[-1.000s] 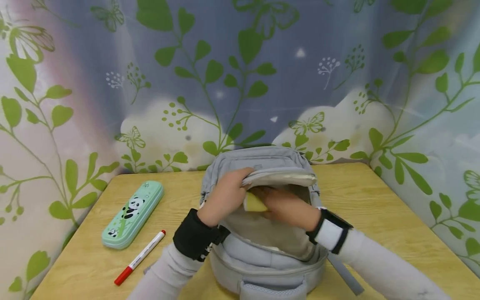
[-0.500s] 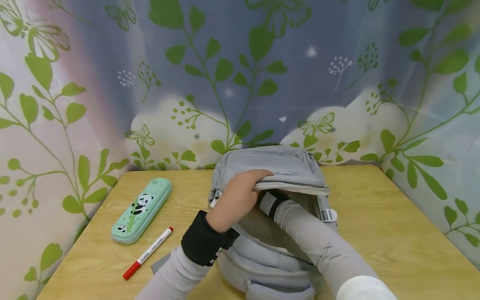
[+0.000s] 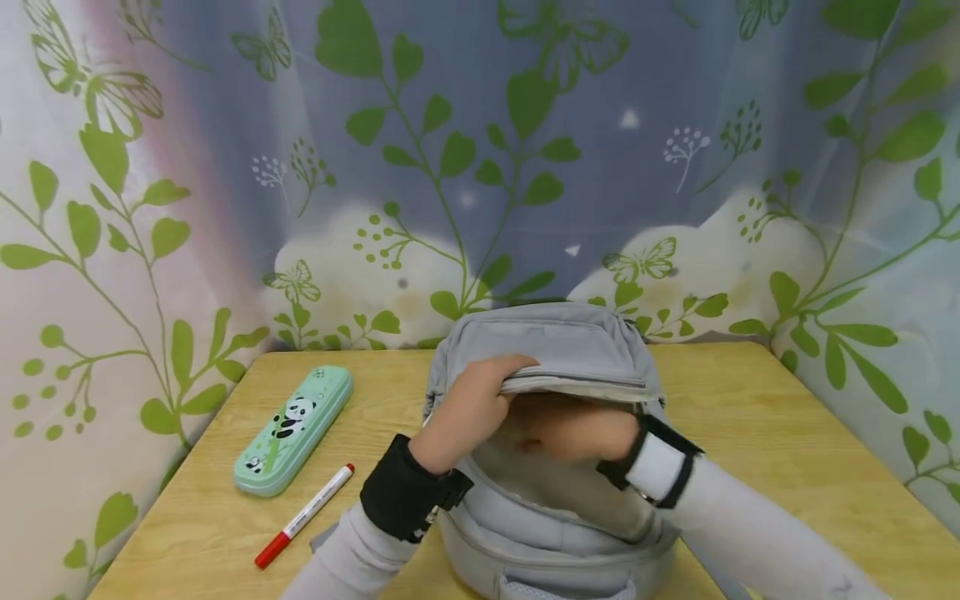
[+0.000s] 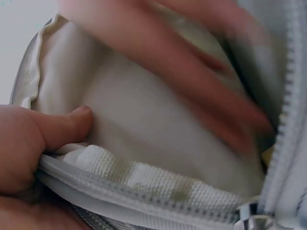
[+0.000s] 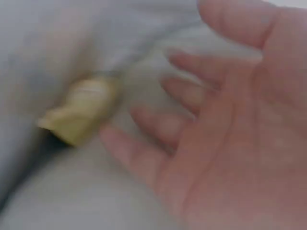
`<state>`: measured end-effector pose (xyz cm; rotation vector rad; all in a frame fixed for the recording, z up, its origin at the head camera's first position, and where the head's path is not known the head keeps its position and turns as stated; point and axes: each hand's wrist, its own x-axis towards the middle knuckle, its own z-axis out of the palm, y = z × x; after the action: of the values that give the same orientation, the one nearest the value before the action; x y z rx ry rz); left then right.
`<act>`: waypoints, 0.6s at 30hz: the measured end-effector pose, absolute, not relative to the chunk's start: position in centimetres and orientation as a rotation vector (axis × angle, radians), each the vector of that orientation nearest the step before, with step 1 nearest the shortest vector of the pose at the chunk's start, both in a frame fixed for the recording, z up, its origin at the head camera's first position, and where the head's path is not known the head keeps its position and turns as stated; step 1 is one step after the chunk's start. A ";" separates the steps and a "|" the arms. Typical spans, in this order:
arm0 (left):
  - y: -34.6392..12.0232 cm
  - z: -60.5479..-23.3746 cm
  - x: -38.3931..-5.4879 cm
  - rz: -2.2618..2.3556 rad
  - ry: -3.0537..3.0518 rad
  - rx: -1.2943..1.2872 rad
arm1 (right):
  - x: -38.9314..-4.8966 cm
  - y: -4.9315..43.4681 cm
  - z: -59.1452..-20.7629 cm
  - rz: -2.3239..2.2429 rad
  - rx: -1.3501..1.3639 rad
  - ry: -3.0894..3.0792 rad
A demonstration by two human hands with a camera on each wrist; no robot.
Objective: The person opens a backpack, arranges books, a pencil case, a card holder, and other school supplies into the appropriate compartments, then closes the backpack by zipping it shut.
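A grey backpack (image 3: pixel 540 346) lies on the table with its main compartment unzipped. My left hand (image 3: pixel 467 412) grips the zippered edge (image 4: pixel 139 179) of its raised flap, thumb on the inner lining and fingers beneath. Inside the opening is my right hand (image 3: pixel 585 429), partly shaded by the flap. In the right wrist view the right hand (image 5: pixel 216 115) has its fingers spread and holds nothing. A blurred yellow object (image 5: pixel 86 108) sits deeper in the bag, apart from the fingertips; its kind cannot be made out.
Left of the backpack lie a mint-green panda pencil case (image 3: pixel 295 432) and a white marker with a red cap (image 3: pixel 305 516). A patterned curtain (image 3: pixel 420 167) hangs behind the wooden table (image 3: pixel 765 442).
The right hand carried the yellow object deep into the backpack, let go of it, and has drawn partly back out. The left hand keeps holding the flap, which sits lower than at first.
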<state>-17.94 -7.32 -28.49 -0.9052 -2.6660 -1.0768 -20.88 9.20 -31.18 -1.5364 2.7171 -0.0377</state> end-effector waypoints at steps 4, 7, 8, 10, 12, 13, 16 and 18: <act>-7.5 -29.3 -17.5 -1.047 -2.705 -0.920 | -15.6 12.2 -29.1 -0.270 -1.792 2.627; -7.5 -29.8 -17.1 -0.977 -2.744 -0.932 | -14.0 13.8 -29.4 -0.606 -1.978 2.740; -7.4 -30.0 -16.9 -0.943 -2.756 -0.935 | -14.1 14.4 -29.8 -0.627 -2.020 2.854; -7.4 -30.2 -16.7 -0.866 -2.767 -0.950 | -14.9 15.4 -30.7 -0.568 -1.939 3.126; -7.4 -30.6 -16.4 -0.787 -2.766 -0.976 | -16.3 16.2 -31.7 -0.494 -1.742 3.285; -7.4 -30.7 -16.3 -0.745 -2.763 -1.000 | -16.9 16.6 -32.2 -0.452 -1.633 3.310; -7.8 -31.4 -16.2 -0.660 -2.764 -1.139 | -18.2 17.2 -33.6 -0.432 -1.397 3.302; -8.9 -31.7 -16.1 -0.734 -2.812 -1.231 | -18.3 17.2 -34.3 -0.455 -1.310 3.270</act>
<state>-16.12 -8.89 -31.69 -1.2306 -2.8124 -0.7338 -18.35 17.22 -34.35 -1.3097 3.2704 -0.4545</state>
